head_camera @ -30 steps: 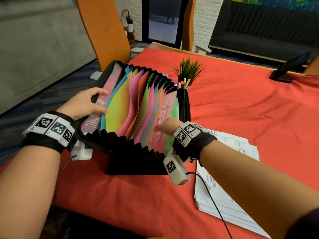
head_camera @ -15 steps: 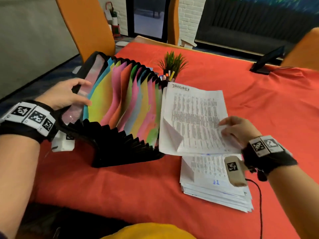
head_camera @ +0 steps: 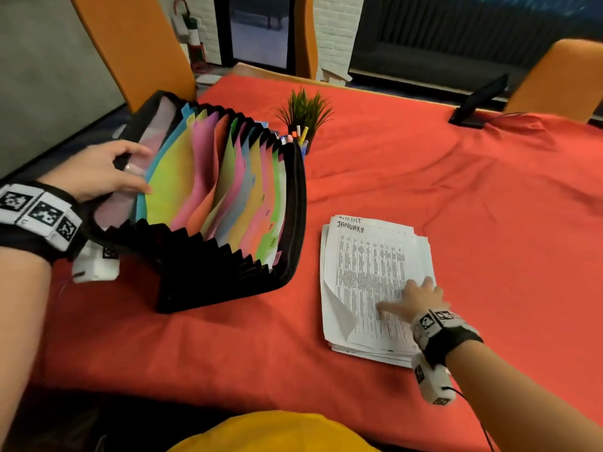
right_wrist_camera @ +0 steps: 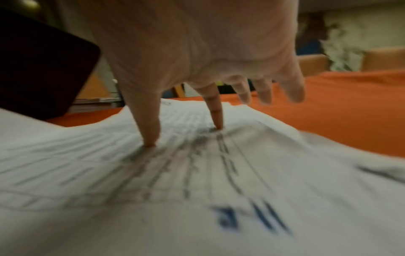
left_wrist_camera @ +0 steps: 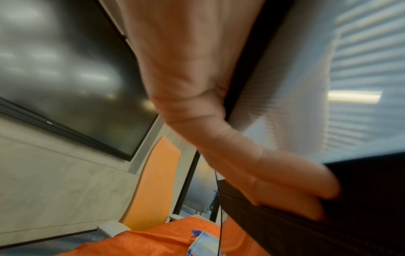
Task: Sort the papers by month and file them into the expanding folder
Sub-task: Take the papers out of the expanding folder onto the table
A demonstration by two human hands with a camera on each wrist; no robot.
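A black expanding folder (head_camera: 212,282) with coloured dividers stands fanned open at the left of the red table. My left hand (head_camera: 130,172) grips its near end wall, fingers curled over the black rim (left_wrist_camera: 328,216). The stack of printed papers (head_camera: 368,256) lies to the folder's right, and its top sheet is headed JANUARY with a curled lower-left corner. My right hand (head_camera: 404,296) rests on that sheet with spread, straight fingers. In the right wrist view the thumb (right_wrist_camera: 149,135) and index finger press on the paper (right_wrist_camera: 197,181) while the other fingers hover above it.
A small potted plant with pens (head_camera: 305,125) stands just behind the folder. A dark tablet on a stand (head_camera: 476,102) sits at the far right edge. Orange chairs (head_camera: 130,44) ring the red tablecloth (head_camera: 456,207). Yellow clothing shows at the bottom.
My right hand drew a JANUARY sheet away from the folder's rear pockets, carried it right and laid it on the stack. The left hand kept its hold on the folder.
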